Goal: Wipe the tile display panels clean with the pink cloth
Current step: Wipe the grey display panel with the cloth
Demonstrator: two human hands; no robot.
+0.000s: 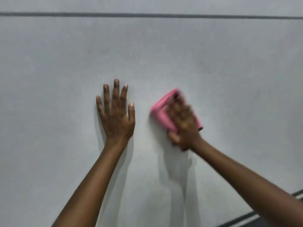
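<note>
A large pale grey tile panel [164,54] fills almost the whole view. My left hand [115,112] lies flat on it with fingers straight and spread. To its right, my right hand [184,123] presses a folded pink cloth [161,113] against the panel, thumb curled round the cloth's lower edge. The right hand and cloth are blurred by motion. Most of the cloth is hidden under the hand; its left part and a small right corner show.
A dark joint line [147,15] runs across the top of the panel. At the bottom right, a dark edge strip [242,217] marks the panel's lower border, with a darker surface beyond it.
</note>
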